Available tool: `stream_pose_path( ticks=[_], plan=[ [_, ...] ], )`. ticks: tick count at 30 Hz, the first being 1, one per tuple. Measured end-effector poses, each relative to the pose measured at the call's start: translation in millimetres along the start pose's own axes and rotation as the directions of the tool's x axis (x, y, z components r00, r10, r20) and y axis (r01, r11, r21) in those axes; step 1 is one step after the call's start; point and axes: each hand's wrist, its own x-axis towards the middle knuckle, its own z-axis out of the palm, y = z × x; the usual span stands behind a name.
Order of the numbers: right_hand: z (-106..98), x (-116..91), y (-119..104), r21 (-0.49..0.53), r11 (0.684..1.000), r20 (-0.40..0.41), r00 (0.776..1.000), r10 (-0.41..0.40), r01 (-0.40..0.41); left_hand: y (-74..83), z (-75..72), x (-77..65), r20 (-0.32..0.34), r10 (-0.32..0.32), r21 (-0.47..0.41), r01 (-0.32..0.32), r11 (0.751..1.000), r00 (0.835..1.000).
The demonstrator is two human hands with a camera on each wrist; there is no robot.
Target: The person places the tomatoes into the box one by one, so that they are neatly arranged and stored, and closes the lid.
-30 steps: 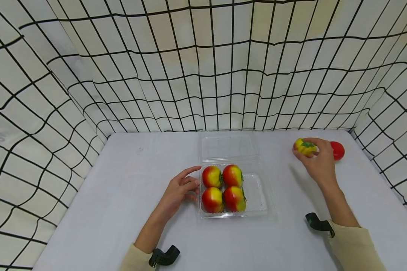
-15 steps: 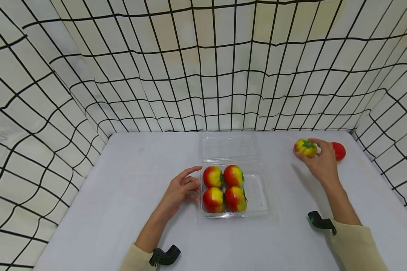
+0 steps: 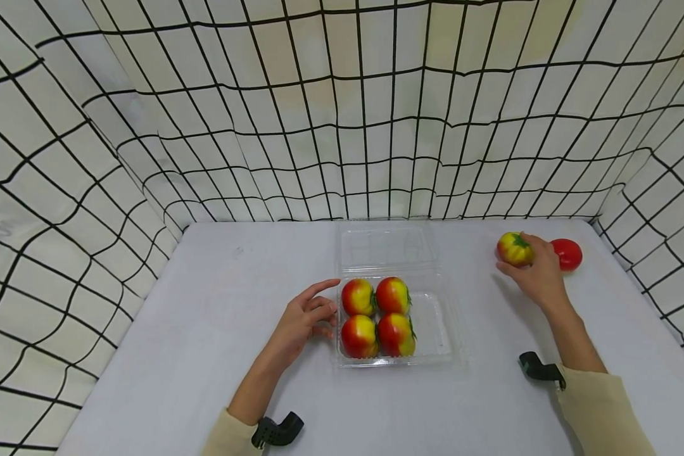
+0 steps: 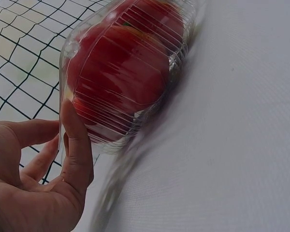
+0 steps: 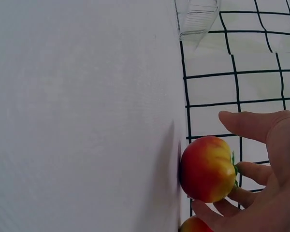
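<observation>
Several red-and-yellow tomatoes (image 3: 360,335) with green stem leaves sit in the left part of an open clear plastic box (image 3: 433,332). My left hand (image 3: 303,318) is at the box's left side; in the left wrist view its fingertips touch the box wall and rim. At the back right, my right hand (image 3: 538,269) is around another red-and-yellow tomato (image 3: 513,249). In the right wrist view this tomato (image 5: 208,169) sits by the table surface, with the thumb spread away from it and other fingers at its stem side. A red tomato (image 3: 567,254) lies just right of that hand.
The box's clear lid (image 3: 384,248) lies folded back toward the rear of the white table (image 3: 251,266). Black netting (image 3: 365,126) over pale walls surrounds the table at the back and both sides. A black camera mount (image 3: 538,367) is on each wrist.
My right thumb has drawn slightly away from the tomato, which has barely moved. The left hand and the box stay where they were.
</observation>
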Motion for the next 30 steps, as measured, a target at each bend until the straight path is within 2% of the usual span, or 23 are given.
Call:
stream_pose_path(
  ticks=[15, 30],
  plan=[
    [-1.7, 5.6, 4.7, -0.075, 0.997, 0.058, 0.998, -0.028, 0.033, -0.1, -0.7, 1.0, 0.004, -0.001, -0.001, 0.001, 1.0, 1.0],
    [-3.0, 7.0, 3.4, -0.061, 0.998, 0.112, 0.993, 0.033, -0.026, -1.8, -1.6, 0.6, 0.006, -0.004, -0.002, 0.004, 1.0, 1.0]
  ],
)
